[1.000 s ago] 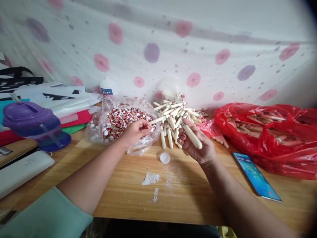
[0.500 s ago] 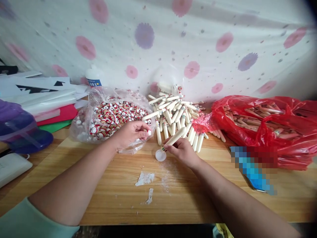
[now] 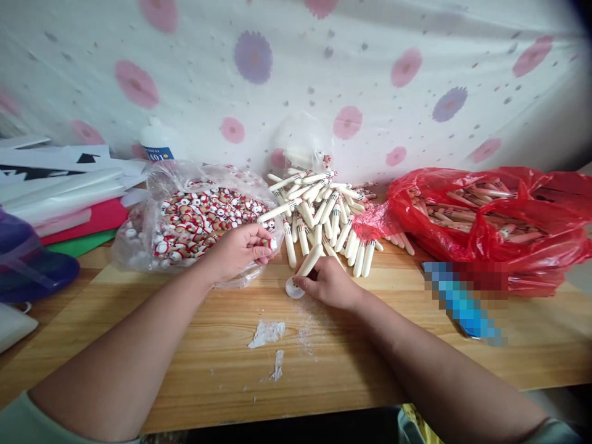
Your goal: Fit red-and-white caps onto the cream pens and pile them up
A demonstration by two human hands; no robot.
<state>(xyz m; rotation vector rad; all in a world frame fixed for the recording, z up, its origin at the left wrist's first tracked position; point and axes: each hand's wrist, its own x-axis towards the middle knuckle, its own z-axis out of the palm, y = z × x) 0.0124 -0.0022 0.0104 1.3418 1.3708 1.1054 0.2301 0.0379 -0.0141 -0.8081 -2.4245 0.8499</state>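
My left hand (image 3: pixel 245 251) is closed in a pinch on a small red-and-white figure topper (image 3: pixel 272 244), beside a clear plastic bag (image 3: pixel 134 246) of similar toppers (image 3: pixel 198 216). My right hand (image 3: pixel 330 282) grips a cream multi-colour pen (image 3: pixel 311 260) tilted with its lower end down in a small round white dish (image 3: pixel 292 292). That lower end is partly hidden by my fingers and thumb. Right behind this hand lies a pile of cream pens (image 3: pixel 324 206) with dark striped ends.
A red plastic bag (image 3: pixel 490 234) of pens lies at the right, with a blue, pixelated flat object (image 3: pixel 462 302) before it. White scraps (image 3: pixel 267 333) lie on the wooden table (image 3: pixel 208 370). A white bottle (image 3: pixel 157 145), papers (image 3: pixel 60 191) and a purple item (image 3: pixel 37 259) stand left.
My right hand has tipped the pen steeper and lowered its end into the white dish. My left hand keeps its pinch on the topper. The view has shifted slightly.
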